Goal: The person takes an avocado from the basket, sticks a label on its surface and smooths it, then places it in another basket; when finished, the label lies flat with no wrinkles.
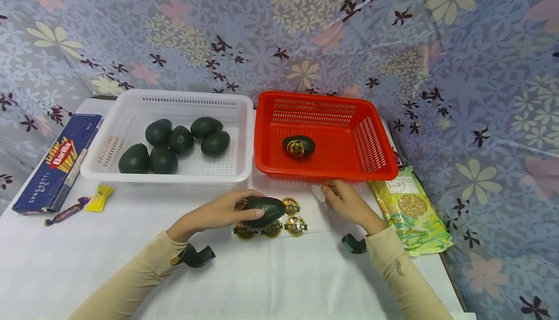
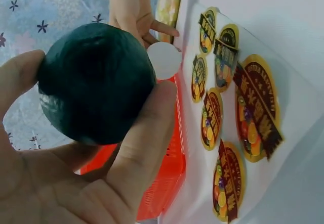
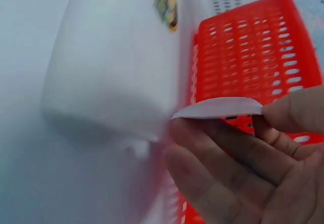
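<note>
My left hand (image 1: 214, 213) grips a dark green avocado (image 1: 267, 213), thumb and fingers around its sides. Below it lies a white sheet (image 1: 318, 219) bearing several round gold-and-dark fruit stickers (image 1: 296, 226). Between thumb and fingers, my right hand (image 1: 349, 204) pinches a single round sticker (image 3: 220, 107) by its edge, near the front rim of the red basket (image 1: 323, 174). The left wrist view shows this sticker's plain white side. Inside the red basket rests an avocado (image 1: 307, 146) with a gold-and-black sticker on it.
A white basket (image 1: 174, 177) at left holds several avocados (image 1: 163, 160). Left of it lie a blue spaghetti box (image 1: 57, 164), a yellow packet (image 1: 99, 198) and a purple wrapped candy (image 1: 67, 212). A green-yellow food bag (image 1: 415, 218) lies at right. Patterned cloth hangs behind.
</note>
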Available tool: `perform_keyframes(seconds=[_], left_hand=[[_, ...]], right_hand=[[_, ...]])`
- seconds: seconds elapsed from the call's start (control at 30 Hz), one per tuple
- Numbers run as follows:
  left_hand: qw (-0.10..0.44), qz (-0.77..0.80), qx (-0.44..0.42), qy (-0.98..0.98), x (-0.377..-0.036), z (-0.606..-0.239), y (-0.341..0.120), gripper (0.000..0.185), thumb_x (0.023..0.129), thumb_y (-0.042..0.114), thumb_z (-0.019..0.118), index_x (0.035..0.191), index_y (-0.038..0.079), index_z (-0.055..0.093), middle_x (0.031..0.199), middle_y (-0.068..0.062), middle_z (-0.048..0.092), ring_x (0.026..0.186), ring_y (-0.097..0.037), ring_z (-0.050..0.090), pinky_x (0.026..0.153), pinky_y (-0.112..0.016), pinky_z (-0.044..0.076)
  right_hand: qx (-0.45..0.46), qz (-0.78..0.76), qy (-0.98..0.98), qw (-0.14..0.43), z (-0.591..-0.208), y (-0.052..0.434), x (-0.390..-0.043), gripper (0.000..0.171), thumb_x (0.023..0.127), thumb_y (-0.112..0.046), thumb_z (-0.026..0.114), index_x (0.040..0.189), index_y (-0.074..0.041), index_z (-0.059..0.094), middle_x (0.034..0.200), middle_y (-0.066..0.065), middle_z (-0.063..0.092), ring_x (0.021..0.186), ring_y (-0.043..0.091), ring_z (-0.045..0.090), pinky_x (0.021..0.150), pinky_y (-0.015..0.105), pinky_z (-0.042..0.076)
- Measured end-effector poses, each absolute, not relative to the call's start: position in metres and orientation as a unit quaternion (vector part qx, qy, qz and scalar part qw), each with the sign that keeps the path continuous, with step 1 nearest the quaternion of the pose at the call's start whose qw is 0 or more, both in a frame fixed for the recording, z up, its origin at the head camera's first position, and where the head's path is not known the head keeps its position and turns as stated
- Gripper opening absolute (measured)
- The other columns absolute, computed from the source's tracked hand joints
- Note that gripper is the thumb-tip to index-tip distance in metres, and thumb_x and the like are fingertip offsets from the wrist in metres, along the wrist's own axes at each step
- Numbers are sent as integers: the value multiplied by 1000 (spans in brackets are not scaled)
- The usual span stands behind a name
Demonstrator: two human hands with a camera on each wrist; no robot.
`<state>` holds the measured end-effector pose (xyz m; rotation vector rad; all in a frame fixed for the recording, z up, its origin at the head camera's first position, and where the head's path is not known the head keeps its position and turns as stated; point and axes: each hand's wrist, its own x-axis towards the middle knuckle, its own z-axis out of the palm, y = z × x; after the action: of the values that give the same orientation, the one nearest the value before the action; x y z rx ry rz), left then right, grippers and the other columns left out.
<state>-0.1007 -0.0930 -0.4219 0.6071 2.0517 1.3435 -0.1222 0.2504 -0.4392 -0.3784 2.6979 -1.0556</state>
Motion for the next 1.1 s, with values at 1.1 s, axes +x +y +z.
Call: perform_keyframes(seconds=[1.1], left_hand=[[137, 753, 179, 618, -89, -406, -63, 70, 92, 28, 71, 146, 3, 34, 143, -25, 48, 122, -5, 59, 100, -20, 52]], right_hand=[[-286, -431, 758, -397, -367, 125, -61, 6, 83, -4, 62, 79, -4, 66, 69, 5, 70, 59, 15, 63, 59, 25, 55]])
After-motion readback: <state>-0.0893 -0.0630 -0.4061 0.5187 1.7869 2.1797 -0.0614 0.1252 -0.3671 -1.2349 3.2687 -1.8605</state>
